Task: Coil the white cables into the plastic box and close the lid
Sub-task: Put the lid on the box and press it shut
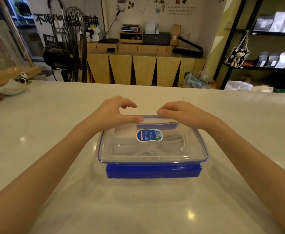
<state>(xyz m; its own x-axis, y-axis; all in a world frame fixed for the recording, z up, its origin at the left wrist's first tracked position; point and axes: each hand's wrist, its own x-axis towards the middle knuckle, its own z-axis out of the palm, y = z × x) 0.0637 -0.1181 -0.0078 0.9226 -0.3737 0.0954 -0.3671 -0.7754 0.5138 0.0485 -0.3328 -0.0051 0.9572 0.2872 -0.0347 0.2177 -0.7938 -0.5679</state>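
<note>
A clear plastic box stands on the white counter in front of me. Its clear lid with blue trim and a blue sticker lies on top. A blue clip flap hangs down along the near side. White cables lie coiled inside, seen through the lid. My left hand rests at the lid's far left edge, thumb on the rim and fingers curled above it. My right hand lies over the far right edge, fingers bent down onto the far blue flap.
A pale bowl with a panda figure sits at the counter's far left. Beyond the counter's far edge stand a fan, a wooden cabinet and black shelves. The white counter spreads around the box.
</note>
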